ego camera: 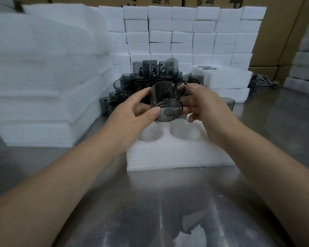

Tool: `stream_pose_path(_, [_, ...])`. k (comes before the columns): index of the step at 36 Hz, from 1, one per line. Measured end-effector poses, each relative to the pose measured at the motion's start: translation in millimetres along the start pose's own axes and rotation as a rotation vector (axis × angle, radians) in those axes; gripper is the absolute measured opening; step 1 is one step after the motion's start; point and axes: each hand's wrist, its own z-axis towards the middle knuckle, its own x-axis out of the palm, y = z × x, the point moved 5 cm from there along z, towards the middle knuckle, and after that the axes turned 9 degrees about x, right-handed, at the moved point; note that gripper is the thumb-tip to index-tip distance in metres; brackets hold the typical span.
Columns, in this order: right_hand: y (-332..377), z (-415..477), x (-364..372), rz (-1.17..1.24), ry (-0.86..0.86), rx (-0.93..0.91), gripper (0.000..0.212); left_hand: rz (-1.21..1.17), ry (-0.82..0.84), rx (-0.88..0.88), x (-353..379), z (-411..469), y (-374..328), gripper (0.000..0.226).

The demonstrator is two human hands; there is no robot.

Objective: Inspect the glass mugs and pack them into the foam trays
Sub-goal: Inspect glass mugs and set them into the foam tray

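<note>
Both hands hold one smoky grey glass mug (165, 101) just above the foam tray (168, 154): left hand (132, 114) pinches its rim and wall, right hand (202, 106) grips the handle side. More mugs (141, 81) are piled behind the tray.

A smoky grey glass mug (165, 101) is tilted just above the white foam tray (177, 154); more mugs (143, 81) are piled behind that tray.
</note>
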Motion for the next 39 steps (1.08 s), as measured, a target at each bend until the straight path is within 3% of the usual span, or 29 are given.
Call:
stream_pose_path(6, [3.6,-9.6,0.4,-0.007,0.005,-0.075,0.024,0.056,0.004,-0.007,1.1,-0.6,0.6,0.055])
stream_pose_path(8, [4.5,-11.3,-0.2,-0.019,-0.006,-0.087,0.024,0.053,-0.006,-0.012,0.5,-1.0,1.4,0.064])
stream_pose_path(12, [2.9,-11.2,-1.3,-0.049,-0.031,-0.082,0.040,0.042,-0.009,-0.009,-1.4,-1.0,1.7,0.076])
stream_pose_path(15, [2.2,-10.4,0.6,-0.052,-0.012,-0.081,0.037,0.036,-0.010,0.017,0.3,-1.1,-2.4,0.065])
stream_pose_path(19, [1.1,-9.0,1.4,-0.070,-0.011,-0.075,0.030,0.004,-0.002,0.028,2.1,-1.1,-5.2,0.032])
stream_pose_path(28, [1.0,-8.6,0.4,-0.051,-0.011,-0.079,0.032,-0.009,-0.007,0.040,3.0,-1.1,-5.7,0.028])
stream_pose_path(32, [2.0,-10.0,-0.2,-0.055,-0.024,-0.080,0.033,0.003,0.002,0.036,3.5,-1.1,-4.7,0.015])
stream_pose_path(39, [2.9,-11.8,-0.5,-0.022,-0.044,-0.098,0.037,0.073,0.019,0.069,2.6,-2.1,-6.7,0.022])
